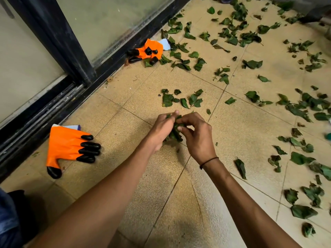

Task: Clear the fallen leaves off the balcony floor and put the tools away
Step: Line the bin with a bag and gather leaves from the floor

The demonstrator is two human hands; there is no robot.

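Note:
My left hand (162, 128) and my right hand (196, 134) meet low over the tan tiled floor (241, 122), both curled round one bunch of green leaves (174, 134) held between them. Just beyond my fingers lies a small cluster of leaves (180, 100). Many more green leaves (232, 33) are scattered across the floor to the right and at the back. An orange glove with black claw tips (69, 146) lies flat at the left. A second orange claw glove (149, 51) lies crumpled against the door track at the back.
A black-framed sliding glass door (86, 56) and its floor track (41, 111) run along the left side. My knee in dark cloth (10, 217) shows at the bottom left. A dark object stands at the top right corner (315, 9).

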